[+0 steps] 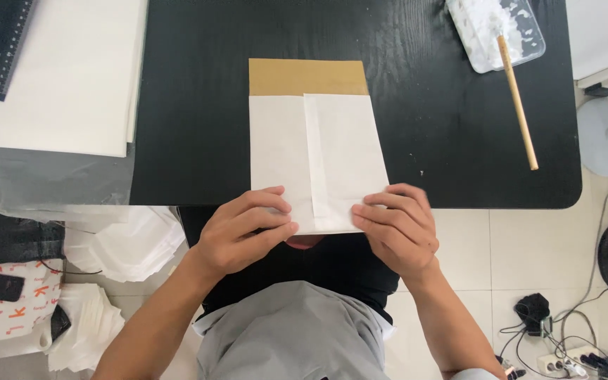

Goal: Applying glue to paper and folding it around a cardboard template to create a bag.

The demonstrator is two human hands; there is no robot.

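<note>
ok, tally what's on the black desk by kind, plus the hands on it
Folded white paper bag with brown flap: 1
Clear plastic tray of white paste: 1
Wooden stick: 1
Hands gripping the bag's near edge: 2, left hand and right hand
Total: 5

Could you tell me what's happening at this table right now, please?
A person is folding a white paper bag at the near edge of a black table. The left hand and right hand both pinch the bag's near end, which overhangs the table edge. A brown cardboard sheet sticks out from the bag's far end. A wooden stick rests in a clear tray of white paste nearby.
</note>
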